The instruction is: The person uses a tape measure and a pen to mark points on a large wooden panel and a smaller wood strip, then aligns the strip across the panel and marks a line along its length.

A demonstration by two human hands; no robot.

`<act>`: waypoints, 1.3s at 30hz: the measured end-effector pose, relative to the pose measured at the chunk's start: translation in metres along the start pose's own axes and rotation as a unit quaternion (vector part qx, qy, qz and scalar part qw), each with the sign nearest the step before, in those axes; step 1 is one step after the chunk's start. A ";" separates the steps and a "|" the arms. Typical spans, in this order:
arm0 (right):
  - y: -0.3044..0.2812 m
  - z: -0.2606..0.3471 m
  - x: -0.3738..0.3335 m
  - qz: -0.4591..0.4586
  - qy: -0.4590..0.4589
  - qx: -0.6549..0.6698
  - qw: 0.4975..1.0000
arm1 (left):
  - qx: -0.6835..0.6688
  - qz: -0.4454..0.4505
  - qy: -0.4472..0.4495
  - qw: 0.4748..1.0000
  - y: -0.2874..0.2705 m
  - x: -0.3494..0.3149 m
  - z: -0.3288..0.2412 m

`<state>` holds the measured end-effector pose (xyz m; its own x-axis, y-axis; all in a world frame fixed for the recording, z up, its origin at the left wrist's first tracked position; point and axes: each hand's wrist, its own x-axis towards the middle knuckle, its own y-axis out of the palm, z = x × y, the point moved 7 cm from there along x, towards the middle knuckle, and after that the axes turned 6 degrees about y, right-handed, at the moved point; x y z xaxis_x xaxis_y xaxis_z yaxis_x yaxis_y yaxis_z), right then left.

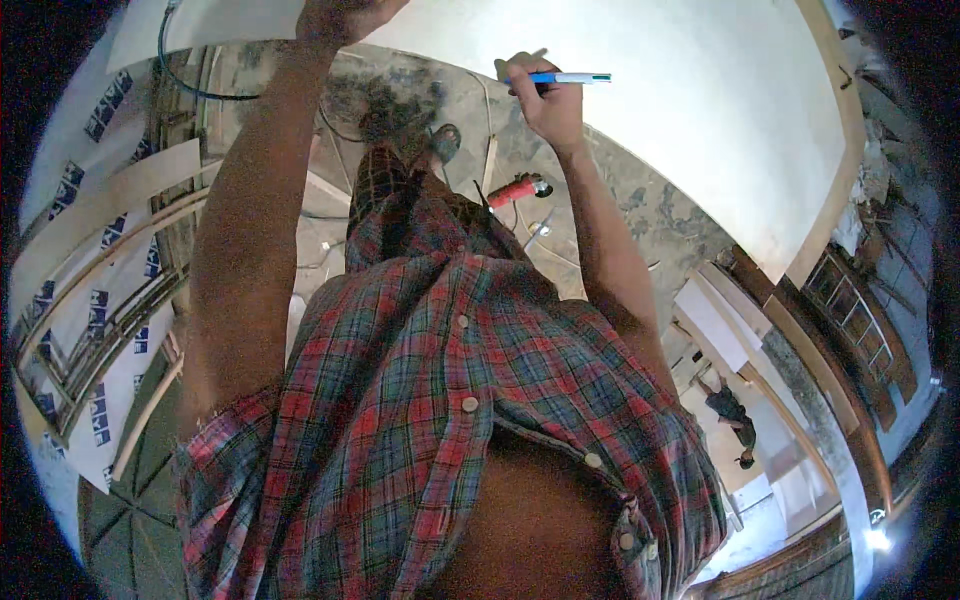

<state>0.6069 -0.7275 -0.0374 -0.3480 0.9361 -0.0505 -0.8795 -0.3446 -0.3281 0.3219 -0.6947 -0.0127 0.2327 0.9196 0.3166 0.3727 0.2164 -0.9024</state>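
Observation:
A large white sheet (700, 120) spreads across the top of the view, its curved-looking near edge in front of me. My right hand (552, 112) is at that edge, its fingers closed round a blue-and-white pen (575, 78). The pen lies roughly sideways, with one end pointing right over the sheet. My left hand (345, 18) is farther left, at the sheet's near edge, and appears flat with fingers stretched out. The top of the picture cuts off part of its fingers.
On the stained floor below lies a red handheld tool (515, 192) with cables nearby. A dark hose (205, 95) hangs at the upper left. Printed white panels (105, 330) and wooden strips stand left. Boards (725, 310) lean right, with another person (732, 415) farther off.

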 end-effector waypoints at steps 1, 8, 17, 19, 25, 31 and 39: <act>0.000 -0.002 -0.001 -0.007 0.007 0.033 0.999 | -0.006 -0.010 0.008 1.000 0.000 0.000 0.001; 0.001 0.000 -0.001 -0.016 0.017 0.013 1.000 | -0.020 -0.148 0.144 0.978 -0.011 -0.008 -0.010; 0.001 0.006 -0.003 -0.046 0.006 -0.021 0.999 | 0.008 -0.125 0.116 0.985 -0.014 -0.004 -0.012; 0.002 0.008 -0.003 -0.043 0.002 -0.044 0.998 | -0.009 -0.114 0.104 0.988 -0.012 -0.003 -0.010; 0.001 0.014 -0.003 -0.040 -0.001 -0.062 0.997 | -0.021 -0.043 0.019 0.999 -0.005 0.000 -0.001; 0.002 0.011 -0.002 -0.043 -0.010 -0.051 0.998 | 0.001 -0.035 0.003 0.999 -0.006 -0.002 -0.003; 0.001 0.007 -0.003 -0.040 0.001 -0.034 0.999 | 0.034 -0.105 0.101 0.989 -0.007 -0.001 -0.010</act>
<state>0.6050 -0.7306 -0.0309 -0.2766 0.9607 -0.0224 -0.8805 -0.2627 -0.3946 0.3283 -0.7001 -0.0033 0.3337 0.7697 0.5442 0.3715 0.4231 -0.8264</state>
